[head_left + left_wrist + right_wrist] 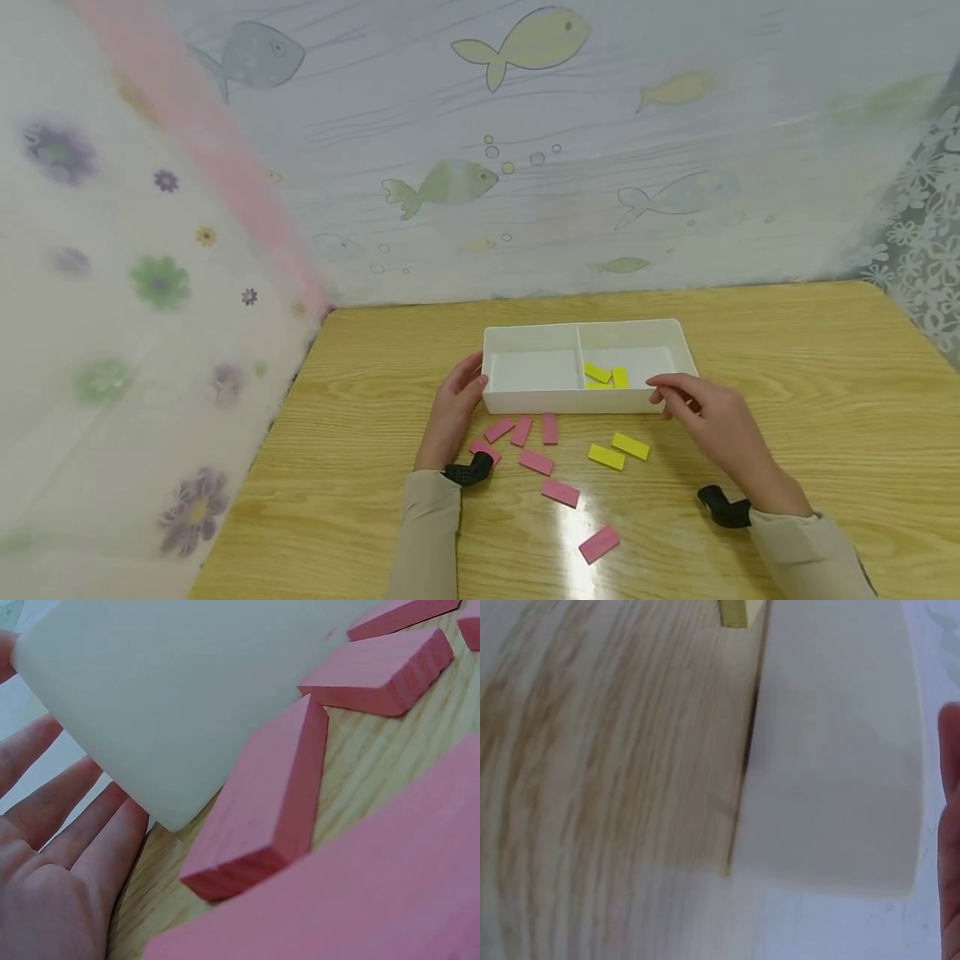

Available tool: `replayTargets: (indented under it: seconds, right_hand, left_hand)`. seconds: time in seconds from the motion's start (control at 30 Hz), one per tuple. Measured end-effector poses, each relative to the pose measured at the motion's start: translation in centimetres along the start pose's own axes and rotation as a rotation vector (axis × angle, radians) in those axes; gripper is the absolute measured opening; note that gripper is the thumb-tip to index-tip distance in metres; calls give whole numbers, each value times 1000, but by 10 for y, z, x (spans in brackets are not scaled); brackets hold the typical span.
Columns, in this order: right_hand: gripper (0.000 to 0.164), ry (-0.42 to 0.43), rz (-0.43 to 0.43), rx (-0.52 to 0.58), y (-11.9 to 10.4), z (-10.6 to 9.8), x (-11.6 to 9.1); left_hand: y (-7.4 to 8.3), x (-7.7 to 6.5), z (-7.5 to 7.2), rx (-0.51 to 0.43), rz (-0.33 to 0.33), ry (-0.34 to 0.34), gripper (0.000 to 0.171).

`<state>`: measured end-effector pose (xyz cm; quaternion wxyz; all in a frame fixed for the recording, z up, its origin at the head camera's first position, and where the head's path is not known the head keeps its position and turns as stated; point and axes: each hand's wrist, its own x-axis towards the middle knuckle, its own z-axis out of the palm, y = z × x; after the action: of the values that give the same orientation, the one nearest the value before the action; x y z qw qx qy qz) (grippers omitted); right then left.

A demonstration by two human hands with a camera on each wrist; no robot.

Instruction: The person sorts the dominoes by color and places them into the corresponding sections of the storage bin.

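A white two-compartment box (570, 402) stands on the table. At its left end my left hand (453, 408) rests, thumb by the front corner; in the left wrist view its fingers (56, 799) lie fairly straight along the end wall. My right hand (716, 417) hovers at the front right rim with loosely bent fingers and nothing visible in them. Three yellow blocks (619, 377) lie in the right compartment; the left one holds none. Two yellow blocks (606, 457) lie in front of the box. Several pink blocks (536, 462) are scattered nearer the left hand.
One pink block (599, 544) lies apart, closest to the front. The wooden table (360, 433) meets a fish-patterned wall covering (420, 250) at the back and a flowered one (112, 333) on the left. Black wrist devices (723, 507) sit on both wrists.
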<state>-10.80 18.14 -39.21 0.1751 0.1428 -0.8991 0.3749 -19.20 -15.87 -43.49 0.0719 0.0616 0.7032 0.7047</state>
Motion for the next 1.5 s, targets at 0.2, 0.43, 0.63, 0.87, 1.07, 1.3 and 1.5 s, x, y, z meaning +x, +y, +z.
replayTargets:
  seconds: [0.2, 0.43, 0.63, 0.87, 1.07, 1.3, 1.5]
  right_hand:
    - [19, -133, -18, 19, 1, 4, 0]
    - [22, -264, -31, 6, 5, 10, 0]
    - [21, -345, 18, -6, 9, 12, -2]
    - [22, -403, 42, -44, 10, 15, -5]
    - [22, -420, 49, -45, 11, 14, -4]
    - [26, -486, 69, -23, 13, 15, -5]
    - [30, -550, 64, 53, 14, 16, -4]
  left_hand:
    - [0, -1, -1, -13, -11, -2, 44]
    - [-1, -1, -1, -12, -9, -5, 48]
    - [0, 0, -1, -14, -5, -11, 48]
    - [0, 0, -1, 1, -4, -17, 47]
    - [2, 0, 0, 5, -19, -9, 45]
    - [3, 0, 0, 5, -37, -5, 45]
    - [2, 0, 0, -7, -22, -11, 44]
